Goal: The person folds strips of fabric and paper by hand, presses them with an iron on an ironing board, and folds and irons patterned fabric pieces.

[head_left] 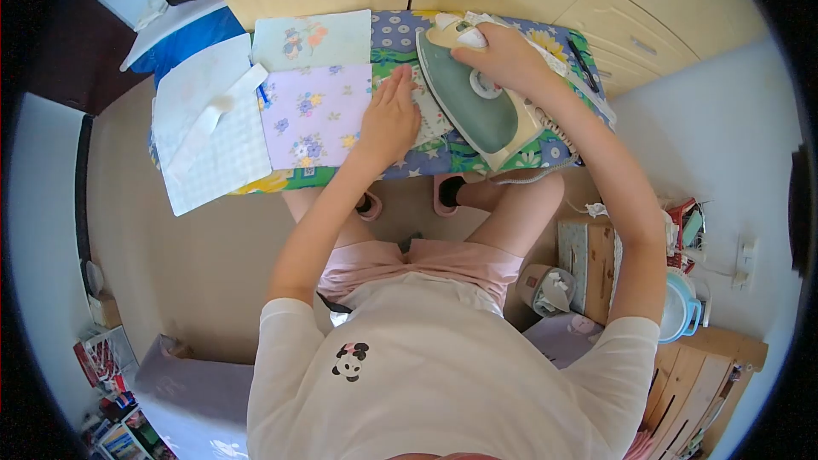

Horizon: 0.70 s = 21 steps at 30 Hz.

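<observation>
A white short-sleeved shirt (409,366) with a small panda print (350,362), pink shorts (426,262), dark socks and pink footwear (444,196).

Okay, quick headcount: one iron (481,106), two hands (390,126) (503,58), one lilac floral cloth (315,111), one desk (398,30). Plus two pink slippers (370,208) (444,198), one waste bin (532,283), one light-blue pot (675,302) and one shirt panda (350,363), lol.

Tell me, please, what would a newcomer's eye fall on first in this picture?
Probably the large green-and-cream iron, held by the right hand at the right part of the brightly patterned surface. Next, the lilac flowered cloth, just left of the flat left hand. Lower down, a small panda print stands out on the white shirt.
</observation>
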### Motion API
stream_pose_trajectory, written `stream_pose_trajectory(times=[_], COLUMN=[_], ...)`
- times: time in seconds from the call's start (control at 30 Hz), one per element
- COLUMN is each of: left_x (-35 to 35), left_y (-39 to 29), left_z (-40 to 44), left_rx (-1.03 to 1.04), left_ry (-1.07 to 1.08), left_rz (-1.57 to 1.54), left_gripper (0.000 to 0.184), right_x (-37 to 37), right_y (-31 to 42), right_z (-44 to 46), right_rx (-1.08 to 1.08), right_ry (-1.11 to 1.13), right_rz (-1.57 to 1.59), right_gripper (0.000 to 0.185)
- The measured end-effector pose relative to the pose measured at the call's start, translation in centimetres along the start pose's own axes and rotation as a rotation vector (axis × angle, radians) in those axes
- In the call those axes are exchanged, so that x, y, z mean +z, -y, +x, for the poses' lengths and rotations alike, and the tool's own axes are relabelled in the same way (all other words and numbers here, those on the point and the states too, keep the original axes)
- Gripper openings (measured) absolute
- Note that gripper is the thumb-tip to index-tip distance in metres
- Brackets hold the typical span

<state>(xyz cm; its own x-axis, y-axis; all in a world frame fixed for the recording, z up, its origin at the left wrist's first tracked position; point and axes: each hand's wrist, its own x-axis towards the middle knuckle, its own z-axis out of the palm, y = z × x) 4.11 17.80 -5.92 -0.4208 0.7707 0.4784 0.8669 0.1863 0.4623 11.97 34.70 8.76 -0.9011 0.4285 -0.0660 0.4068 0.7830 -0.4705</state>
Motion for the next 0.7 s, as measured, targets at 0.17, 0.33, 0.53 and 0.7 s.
stream_pose_trajectory(times=[0.17, 0.33, 0.53, 0.7], left_x=[0.1, 0.2, -0.2, -0.2], left_y=[-0.4, -0.1, -0.3, -0.3], left_z=[-0.1, -0.2, -0.2, -0.1], left_rx=[-0.027, 0.028, 0.01, 0.018], left_ry=[-0.007, 0.025, 0.035, 0.049], left_rz=[0.055, 0.309, 0.315, 0.346], left_gripper=[0.057, 0.053, 0.054, 0.056], right_x=[1.6, 1.6, 1.7, 1.0], right_y=[-1.3, -1.6, -1.4, -0.1], right_z=[-0.1, 0.3, 0.4, -0.7], right_rx=[-0.035, -0.026, -0.025, 0.059], right_ry=[-0.022, 0.0, 0.003, 0.027], right_rz=[-0.015, -0.101, -0.229, -0.252], right_gripper=[0.044, 0.046, 0.054, 0.055])
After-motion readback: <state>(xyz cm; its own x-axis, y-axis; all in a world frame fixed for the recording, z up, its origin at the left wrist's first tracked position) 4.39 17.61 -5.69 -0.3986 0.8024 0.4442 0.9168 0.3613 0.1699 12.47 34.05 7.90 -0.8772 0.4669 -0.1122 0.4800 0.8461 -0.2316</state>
